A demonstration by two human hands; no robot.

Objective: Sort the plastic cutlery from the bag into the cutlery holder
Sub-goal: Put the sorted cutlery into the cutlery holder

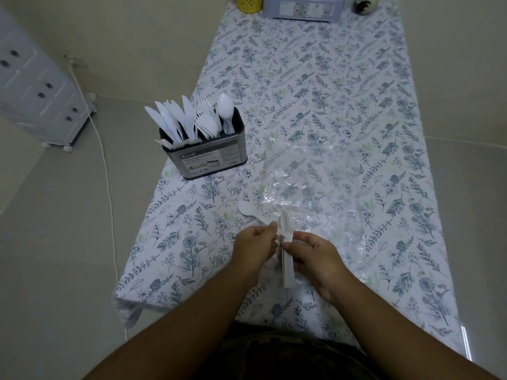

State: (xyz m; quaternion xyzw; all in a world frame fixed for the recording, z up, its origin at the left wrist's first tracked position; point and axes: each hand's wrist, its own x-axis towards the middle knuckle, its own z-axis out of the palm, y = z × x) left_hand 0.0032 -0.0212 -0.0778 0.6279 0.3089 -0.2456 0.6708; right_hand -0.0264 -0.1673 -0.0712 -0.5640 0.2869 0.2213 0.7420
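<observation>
Both forearms reach forward from the bottom edge and meet over the near part of the worktop point(356, 105), which is covered in a leaf-printed cloth. The right hand point(315, 259) is turned palm inward with its fingers curled round a stacked bundle of white plastic spoons point(286, 242); the bowls stand up above the thumb and the handles stick out below the palm, towards the camera. The left hand point(253, 246) sits just beside it, knuckles up, its fingers point(270, 229) bent and pinching at the top of the same bundle, though exactly which piece they have hold of is hard to make out, because white plastic overlaps white plastic there. One loose spoon point(248, 209) lies on the cloth just beyond the left hand, its handle running in under the fingertips. The clear plastic bag point(310, 171) lies flattened on the cloth beyond and to the right of the hands; its edges melt into the print and cannot be traced fully. The cutlery holder point(208, 152) stands well apart to the far left, near the cloth's edge, with knives point(170, 119) in its left part, forks point(205, 116) in the middle and spoons on the right; its dividers are hidden by the cutlery. Along the far edge a yellow container point(248, 2), a grey box point(304, 8) and a dark jar point(366, 4) are cut off by the frame.
</observation>
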